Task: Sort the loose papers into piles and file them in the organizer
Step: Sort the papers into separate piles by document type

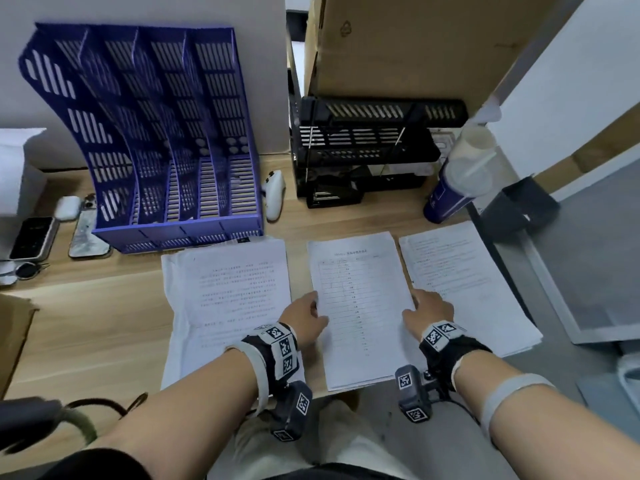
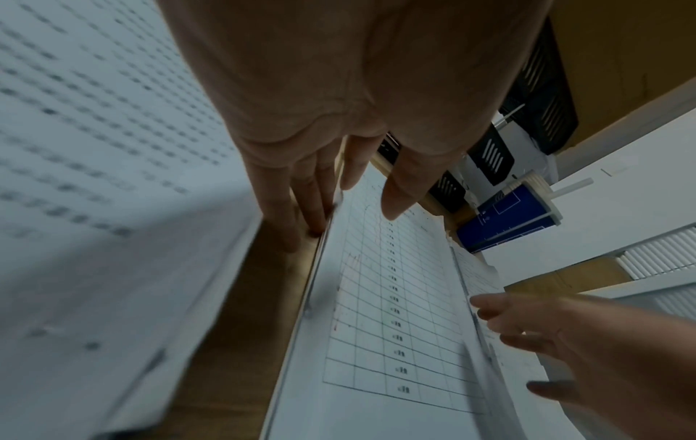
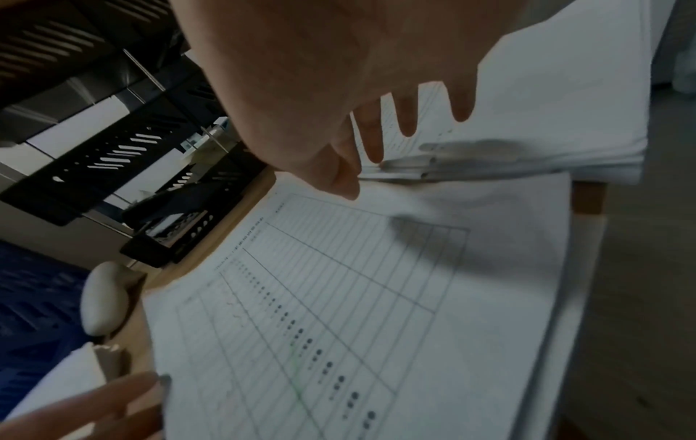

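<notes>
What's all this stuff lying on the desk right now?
Blue slotted plastic file organizer: one, rear left.
Black tiered tray rack: one, rear centre.
White printed paper piles: three, front; left pile, middle table-form pile, right pile.
Blue paper cup with lid and straw: one, right.
White controller: one, beside organizer.
Phones: two, far left.
Left hand, right hand: flanking middle pile's edges.

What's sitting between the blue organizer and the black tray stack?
A white game controller lies on the bare desk between the blue organizer and the black tray stack, closer to the organizer; the head view shows it.
</notes>
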### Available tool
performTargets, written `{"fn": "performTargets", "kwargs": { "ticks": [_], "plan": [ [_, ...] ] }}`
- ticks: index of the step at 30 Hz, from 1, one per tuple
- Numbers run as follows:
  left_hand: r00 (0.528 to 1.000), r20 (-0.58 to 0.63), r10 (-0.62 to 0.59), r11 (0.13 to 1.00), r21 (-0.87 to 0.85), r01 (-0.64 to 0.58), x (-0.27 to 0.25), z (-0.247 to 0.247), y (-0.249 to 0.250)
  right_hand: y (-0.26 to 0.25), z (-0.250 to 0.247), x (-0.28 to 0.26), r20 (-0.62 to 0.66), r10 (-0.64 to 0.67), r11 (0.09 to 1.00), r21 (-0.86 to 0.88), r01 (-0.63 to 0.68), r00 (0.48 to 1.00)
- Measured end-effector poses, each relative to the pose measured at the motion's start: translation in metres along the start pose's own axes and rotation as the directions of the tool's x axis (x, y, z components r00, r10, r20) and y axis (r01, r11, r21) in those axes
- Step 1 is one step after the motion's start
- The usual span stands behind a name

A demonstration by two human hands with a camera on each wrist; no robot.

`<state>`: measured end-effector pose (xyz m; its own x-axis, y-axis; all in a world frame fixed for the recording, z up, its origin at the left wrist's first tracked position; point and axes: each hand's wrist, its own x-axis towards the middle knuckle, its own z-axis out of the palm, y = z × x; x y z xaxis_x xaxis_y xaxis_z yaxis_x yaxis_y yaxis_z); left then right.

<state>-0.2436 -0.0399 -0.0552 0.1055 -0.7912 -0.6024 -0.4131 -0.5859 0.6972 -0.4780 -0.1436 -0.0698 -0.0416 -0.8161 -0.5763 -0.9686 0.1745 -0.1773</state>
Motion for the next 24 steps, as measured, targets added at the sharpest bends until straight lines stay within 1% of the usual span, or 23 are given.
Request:
{"fn": "performTargets", "kwargs": {
  "ticks": [3, 6, 11, 13, 14, 15, 16, 17, 18, 19, 20, 21, 22, 24],
  "plan": [
    [1.0, -0.017, -0.003, 0.999, 0.046, 0.004, 0.009, 0.008, 0.012, 0.018, 0.005, 0.007, 0.072, 0.004, 0.996, -0.087, 0.002, 0.997],
    [0.999, -0.046, -0.003, 0.998, 0.068, 0.006, 0.018, 0.016, 0.017, 0.027, 0.005, 0.011, 0.106, 0.016, 0.989, -0.15, 0.0, 0.994],
    [1.0, 0.015, -0.004, 0.998, 0.069, 0.003, 0.024, 0.02, 0.02, 0.03, -0.002, 0.02, 0.095, 0.015, 0.996, -0.089, -0.007, 0.995],
    [1.0, 0.001, 0.01, 0.999, 0.047, -0.01, 0.022, 0.016, 0.018, 0.023, -0.006, 0.016, 0.06, 0.041, 0.999, -0.036, -0.038, 0.997],
    [1.0, -0.024, 0.018, 1.0, 0.016, -0.018, 0.02, 0.012, 0.016, 0.015, -0.008, 0.011, 0.016, 0.042, 0.999, -0.008, -0.041, 0.999],
    [0.998, -0.059, -0.007, 1.0, -0.017, 0.006, 0.018, 0.006, 0.012, 0.006, -0.008, 0.008, -0.049, 0.022, 1.0, 0.02, -0.021, 0.999],
    [0.992, -0.121, -0.02, 0.998, -0.063, 0.013, 0.016, -0.001, 0.006, -0.006, -0.008, 0.002, -0.111, -0.008, 0.999, 0.046, 0.013, 0.994],
    [0.983, -0.18, -0.045, 0.995, -0.099, 0.028, 0.013, -0.01, 0.0, -0.02, -0.007, -0.003, -0.152, -0.056, 0.995, 0.078, 0.069, 0.987],
    [0.966, -0.254, -0.052, 0.99, -0.142, 0.016, 0.009, -0.02, -0.009, -0.037, -0.003, -0.008, -0.152, -0.117, 0.984, 0.119, 0.135, 0.982],
    [0.948, -0.312, -0.072, 0.989, -0.146, 0.027, 0.004, -0.032, -0.018, -0.054, 0.002, -0.015, -0.112, -0.179, 0.964, 0.177, 0.197, 0.977],
    [0.924, -0.372, -0.093, 0.99, -0.135, 0.045, -0.001, -0.045, -0.028, -0.072, 0.011, -0.023, -0.034, -0.235, 0.944, 0.23, 0.236, 0.971],
    [0.902, -0.41, -0.134, 0.99, -0.103, 0.1, -0.008, -0.058, -0.039, -0.09, 0.021, -0.032, 0.055, -0.282, 0.925, 0.281, 0.256, 0.958],
    [0.876, -0.451, -0.171, 0.985, -0.062, 0.161, -0.014, -0.072, -0.054, -0.107, 0.033, -0.04, 0.147, -0.307, 0.916, 0.313, 0.251, 0.94],
    [0.831, -0.496, -0.252, 0.94, 0.079, 0.332, -0.029, -0.097, -0.084, -0.138, 0.054, -0.059, 0.294, -0.313, 0.909, 0.37, 0.195, 0.903]
  ]
}}
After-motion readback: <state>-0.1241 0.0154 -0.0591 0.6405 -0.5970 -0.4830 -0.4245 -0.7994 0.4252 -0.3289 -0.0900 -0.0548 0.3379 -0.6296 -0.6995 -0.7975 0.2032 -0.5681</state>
